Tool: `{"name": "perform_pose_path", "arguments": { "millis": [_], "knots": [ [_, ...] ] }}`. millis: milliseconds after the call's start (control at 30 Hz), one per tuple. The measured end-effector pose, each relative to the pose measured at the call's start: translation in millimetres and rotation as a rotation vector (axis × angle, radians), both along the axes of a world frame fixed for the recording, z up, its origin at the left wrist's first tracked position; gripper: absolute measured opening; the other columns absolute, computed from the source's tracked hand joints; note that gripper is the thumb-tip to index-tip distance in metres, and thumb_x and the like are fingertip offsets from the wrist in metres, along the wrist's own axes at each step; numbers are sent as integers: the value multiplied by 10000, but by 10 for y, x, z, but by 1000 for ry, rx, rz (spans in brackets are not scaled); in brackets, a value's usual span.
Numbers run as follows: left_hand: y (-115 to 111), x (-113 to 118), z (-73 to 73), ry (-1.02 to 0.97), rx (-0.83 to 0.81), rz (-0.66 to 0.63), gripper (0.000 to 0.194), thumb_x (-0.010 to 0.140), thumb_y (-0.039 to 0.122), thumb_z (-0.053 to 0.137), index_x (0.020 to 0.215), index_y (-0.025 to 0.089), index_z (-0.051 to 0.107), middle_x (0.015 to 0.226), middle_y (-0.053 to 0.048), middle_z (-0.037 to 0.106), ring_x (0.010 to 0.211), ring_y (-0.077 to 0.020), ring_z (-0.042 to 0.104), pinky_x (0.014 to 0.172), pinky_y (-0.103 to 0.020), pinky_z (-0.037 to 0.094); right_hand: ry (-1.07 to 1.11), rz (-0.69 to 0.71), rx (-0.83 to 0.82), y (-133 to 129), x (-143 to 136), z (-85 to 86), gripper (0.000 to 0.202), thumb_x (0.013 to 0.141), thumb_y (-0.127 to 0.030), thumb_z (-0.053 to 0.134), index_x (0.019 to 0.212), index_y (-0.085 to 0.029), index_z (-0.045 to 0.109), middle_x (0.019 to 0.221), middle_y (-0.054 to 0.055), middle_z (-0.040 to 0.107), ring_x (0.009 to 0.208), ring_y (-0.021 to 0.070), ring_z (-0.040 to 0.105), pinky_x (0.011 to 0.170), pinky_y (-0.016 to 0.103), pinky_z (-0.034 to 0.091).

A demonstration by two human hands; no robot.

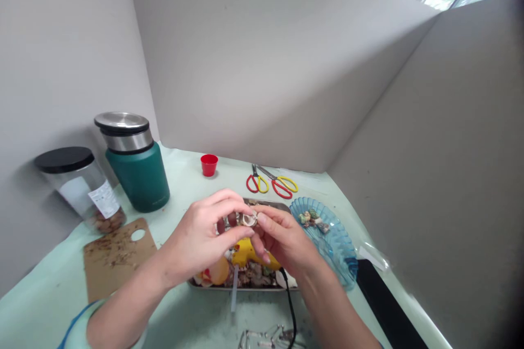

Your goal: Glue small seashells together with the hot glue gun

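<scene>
A small whitish shell (248, 220) is pinched between the fingertips of both hands, its hollow side facing me. My left hand (208, 223) grips it from the left with thumb and fingers. From the right, my right hand (282, 234) has its thumb and fingers closed on the same shell. Beneath the hands lies a metal tray (245, 288) full of shells, partly covered by my hands. In it rests a yellow hot glue gun (245, 252) with a black cord (291, 308). A translucent glue stick (234, 289) juts over the tray's front rim.
To the right, a blue scalloped plate (335, 251) bears several small shells. Two pairs of scissors (282, 185) and a red cup (209, 166) stand farther back. On the left are a green flask (137, 174), a jar (88, 196) and a brown board (118, 256). Grey partitions enclose the table.
</scene>
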State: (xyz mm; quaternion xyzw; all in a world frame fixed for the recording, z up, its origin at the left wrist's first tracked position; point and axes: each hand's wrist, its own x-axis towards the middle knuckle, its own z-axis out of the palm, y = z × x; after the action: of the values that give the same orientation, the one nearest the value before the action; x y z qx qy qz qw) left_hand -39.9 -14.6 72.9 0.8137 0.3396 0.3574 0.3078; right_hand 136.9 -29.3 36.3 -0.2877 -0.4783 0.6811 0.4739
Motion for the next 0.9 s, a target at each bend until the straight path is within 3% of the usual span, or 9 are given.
{"name": "perform_pose_path", "arguments": {
  "millis": [167,300,433,667,900],
  "knots": [
    [6,-1,-5,-104,-170,69,138,807,269,602,924,202,570,951,-28,616,819,-156,589,680,-265,501,-171,-167,134,-14,12,12,252,861,-315,586,1081,-205,637,642,-20,578,526,80,516,439,165,385],
    [22,-7,-27,-127,-389,103,203,840,331,549,990,195,559,818,-19,631,694,-149,598,649,-290,508,-443,-253,302,-77,8,55,266,906,-265,514,1160,-246,589,764,-8,592,630,97,536,536,198,433],
    [40,-1,-30,-209,-530,63,194,811,309,581,950,173,577,829,-29,646,704,-143,599,635,-267,511,-643,-329,437,-139,-10,72,258,918,-241,488,1170,-246,545,944,22,616,709,116,551,613,237,457],
    [66,-9,-64,-319,-641,12,181,760,281,655,876,164,581,776,-1,627,682,-123,588,607,-245,508,-714,-329,519,-167,-18,68,242,926,-219,472,1157,-240,540,982,31,633,736,129,573,643,259,465],
    [59,22,-74,-363,-644,45,171,742,261,676,848,152,598,780,-6,640,671,-121,601,635,-261,505,-710,-349,554,-171,-21,58,264,927,-204,463,1172,-247,551,940,30,628,752,136,594,644,262,473]
  ]
}}
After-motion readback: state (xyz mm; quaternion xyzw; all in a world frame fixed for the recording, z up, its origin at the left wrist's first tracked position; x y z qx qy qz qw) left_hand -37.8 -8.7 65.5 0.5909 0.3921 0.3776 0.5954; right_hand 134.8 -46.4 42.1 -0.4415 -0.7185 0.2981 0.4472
